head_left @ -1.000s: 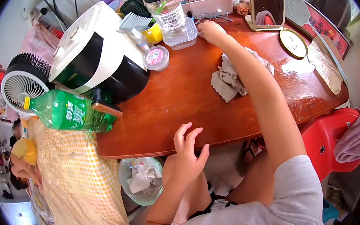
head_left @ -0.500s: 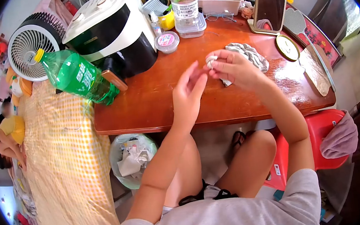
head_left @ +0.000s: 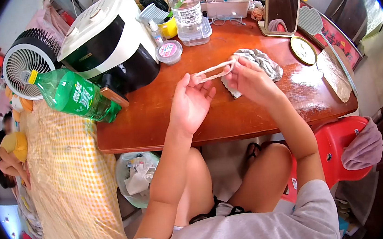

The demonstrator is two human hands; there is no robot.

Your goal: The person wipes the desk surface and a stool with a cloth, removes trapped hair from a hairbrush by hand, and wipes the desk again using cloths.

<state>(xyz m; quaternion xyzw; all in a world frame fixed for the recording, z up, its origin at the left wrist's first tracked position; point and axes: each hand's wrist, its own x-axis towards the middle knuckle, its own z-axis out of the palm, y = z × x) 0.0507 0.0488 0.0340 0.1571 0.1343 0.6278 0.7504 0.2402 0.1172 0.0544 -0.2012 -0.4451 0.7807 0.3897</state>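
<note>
1. Spanning the gap between the two hands in the head view, a pale loop (head_left: 214, 67) hangs above the tabletop (head_left: 159, 127), its two strands apart.
2. The right hand (head_left: 253, 80) has thumb and fingers bunched narrowly around the loop's right end, near the crumpled cloth (head_left: 267, 62) on the table.
3. The left hand (head_left: 189, 105) is turned palm-up, its fingers loosely curled, holding the loop's left end; whether pinched or merely hooked, I cannot tell.
4. If that left hold is only a hook, the loop could slip off and spring toward the right hand.
5. Too hard a pull might snap it, should the material be weak.
6. If dropped, it could land on the cloth, pale against pale, or off the table's near edge, where the waste bin (head_left: 122, 176) stands to the left.
</note>
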